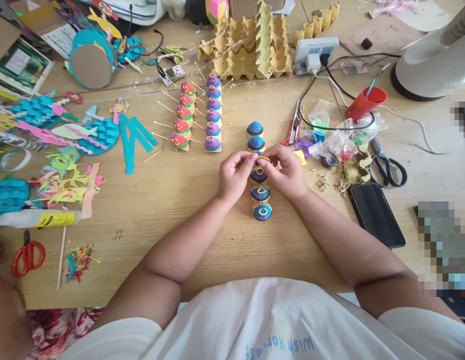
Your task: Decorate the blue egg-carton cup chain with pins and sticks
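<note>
My left hand (234,172) and my right hand (287,171) meet over a column of egg-carton cups topped with blue clay. A thin yellow clay strip (263,158) is pinched between the fingertips of both hands. Under them one cup is partly hidden. Nearer me, the blue-topped cup (262,212) and the ones just beyond it carry yellow loops and small pink marks. Farther off, the blue-topped cup (255,128) shows no yellow loop. To the left stand a purple-topped row (212,130) and a red-and-green row (180,141), both with pins sticking out.
On the right lie a box cutter (294,122), clay bags (339,140), a red cup (365,102), black scissors (388,165) and a phone (377,215). Egg cartons (251,50) stand behind. Paper crafts (99,136), a glue bottle (40,218) and red-handled scissors (27,257) are left.
</note>
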Tool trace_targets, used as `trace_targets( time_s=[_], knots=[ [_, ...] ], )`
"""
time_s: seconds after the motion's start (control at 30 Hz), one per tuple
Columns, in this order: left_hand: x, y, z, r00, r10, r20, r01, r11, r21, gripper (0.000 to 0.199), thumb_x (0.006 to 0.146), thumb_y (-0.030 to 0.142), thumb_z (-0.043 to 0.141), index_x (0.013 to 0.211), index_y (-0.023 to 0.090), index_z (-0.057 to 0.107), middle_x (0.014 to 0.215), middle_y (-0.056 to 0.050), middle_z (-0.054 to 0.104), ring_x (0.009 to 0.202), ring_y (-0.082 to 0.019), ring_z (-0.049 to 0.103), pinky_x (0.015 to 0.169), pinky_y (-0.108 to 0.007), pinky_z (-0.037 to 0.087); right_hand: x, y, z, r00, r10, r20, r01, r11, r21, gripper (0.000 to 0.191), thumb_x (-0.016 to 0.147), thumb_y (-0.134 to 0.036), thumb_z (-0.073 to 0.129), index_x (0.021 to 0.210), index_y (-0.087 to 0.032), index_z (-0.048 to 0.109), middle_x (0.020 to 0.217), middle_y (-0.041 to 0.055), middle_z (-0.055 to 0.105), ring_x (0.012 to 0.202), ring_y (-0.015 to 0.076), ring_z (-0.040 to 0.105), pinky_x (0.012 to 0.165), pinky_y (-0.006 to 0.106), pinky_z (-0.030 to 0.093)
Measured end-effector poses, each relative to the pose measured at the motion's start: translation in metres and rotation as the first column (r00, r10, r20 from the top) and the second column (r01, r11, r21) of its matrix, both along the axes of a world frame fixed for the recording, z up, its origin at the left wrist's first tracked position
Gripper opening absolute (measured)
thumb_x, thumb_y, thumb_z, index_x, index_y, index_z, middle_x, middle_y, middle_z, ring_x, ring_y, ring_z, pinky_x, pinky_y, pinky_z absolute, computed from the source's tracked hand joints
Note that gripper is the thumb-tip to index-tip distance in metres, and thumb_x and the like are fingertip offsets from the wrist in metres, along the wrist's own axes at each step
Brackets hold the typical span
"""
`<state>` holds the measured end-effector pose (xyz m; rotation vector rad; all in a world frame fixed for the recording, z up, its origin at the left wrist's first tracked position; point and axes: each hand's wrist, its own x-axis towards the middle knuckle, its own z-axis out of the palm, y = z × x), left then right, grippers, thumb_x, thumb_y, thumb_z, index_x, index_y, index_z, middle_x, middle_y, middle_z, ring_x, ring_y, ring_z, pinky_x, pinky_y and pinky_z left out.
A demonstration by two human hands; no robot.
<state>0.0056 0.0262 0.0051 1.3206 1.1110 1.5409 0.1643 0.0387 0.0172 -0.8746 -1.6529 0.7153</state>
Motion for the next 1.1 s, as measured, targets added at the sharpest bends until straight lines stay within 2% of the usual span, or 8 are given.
trace_targets(
  time_s=[0.17, 0.37, 0.5, 0.7, 0.9, 1.1],
  knots=[
    [0.000, -0.001, 0.001, 0.999, -0.014, -0.035, 0.015, 1.000, 0.022, 0.048, 0.090, 0.067, 0.075, 0.078, 0.021, 0.076, 0.075, -0.001, 0.074, 0.073, -0.011, 0.068, 0.073, -0.025, 0.055, -0.001, 0.000, -0.001, 0.999, -0.012, -0.041, 0.015, 0.999, 0.052, 0.036, 0.101, -0.054, 0.070, 0.084, -0.022, 0.065, 0.073, -0.0012, 0.061, 0.061, 0.0110, 0.048, 0.058, 0.028, 0.039],
    [0.000, -0.003, 0.006, 0.999, -0.030, -0.043, 0.031, 0.999, 0.012, 0.055, 0.098, 0.071, 0.060, 0.087, 0.022, 0.081, 0.078, -0.003, 0.075, 0.079, -0.014, 0.072, 0.078, -0.028, 0.058, 0.001, 0.001, 0.000, 0.996, -0.004, -0.093, 0.007, 0.999, 0.032, 0.046, 0.102, -0.053, 0.068, 0.070, -0.022, 0.058, 0.069, -0.0017, 0.056, 0.064, 0.0113, 0.048, 0.063, 0.030, 0.041],
    [0.000, -0.003, 0.007, 0.999, -0.034, -0.012, 0.034, 0.999, 0.021, 0.049, 0.096, 0.069, 0.066, 0.097, 0.023, 0.081, 0.086, -0.002, 0.078, 0.083, -0.014, 0.073, 0.083, -0.028, 0.059, 0.001, 0.000, 0.005, 0.987, 0.012, -0.161, -0.016, 1.000, -0.024, 0.049, 0.101, -0.056, 0.070, 0.067, -0.022, 0.062, 0.070, -0.0009, 0.060, 0.068, 0.0118, 0.055, 0.068, 0.030, 0.046],
    [0.000, -0.001, -0.002, 0.987, -0.159, 0.036, 0.158, 0.987, 0.030, 0.038, 0.090, 0.058, 0.081, 0.110, 0.026, 0.080, 0.096, -0.001, 0.079, 0.085, -0.011, 0.072, 0.079, -0.024, 0.056, 0.002, 0.000, 0.006, 0.977, 0.002, -0.215, -0.016, 0.998, -0.065, 0.053, 0.100, -0.059, 0.071, 0.062, -0.022, 0.068, 0.070, -0.0002, 0.063, 0.069, 0.0117, 0.060, 0.073, 0.031, 0.051],
    [0.002, -0.001, -0.002, 0.987, -0.154, 0.043, 0.150, 0.985, 0.080, 0.029, 0.090, 0.051, 0.082, 0.097, 0.023, 0.080, 0.094, -0.001, 0.081, 0.084, -0.010, 0.072, 0.079, -0.023, 0.057, 0.001, 0.000, 0.008, 0.975, 0.052, -0.215, -0.071, 0.994, -0.083, 0.057, 0.099, -0.060, 0.072, 0.056, -0.022, 0.068, 0.065, 0.0001, 0.062, 0.065, 0.0114, 0.058, 0.071, 0.031, 0.051],
    [0.001, -0.002, 0.000, 0.994, -0.099, 0.041, 0.096, 0.993, 0.068, 0.030, 0.090, 0.052, 0.082, 0.091, 0.023, 0.079, 0.088, 0.000, 0.079, 0.081, -0.010, 0.072, 0.079, -0.024, 0.058, 0.003, 0.001, 0.005, 0.986, 0.044, -0.160, -0.064, 0.990, -0.124, 0.066, 0.100, -0.072, 0.062, 0.058, -0.022, 0.067, 0.066, 0.0010, 0.062, 0.066, 0.0124, 0.057, 0.071, 0.032, 0.050]
  ],
)
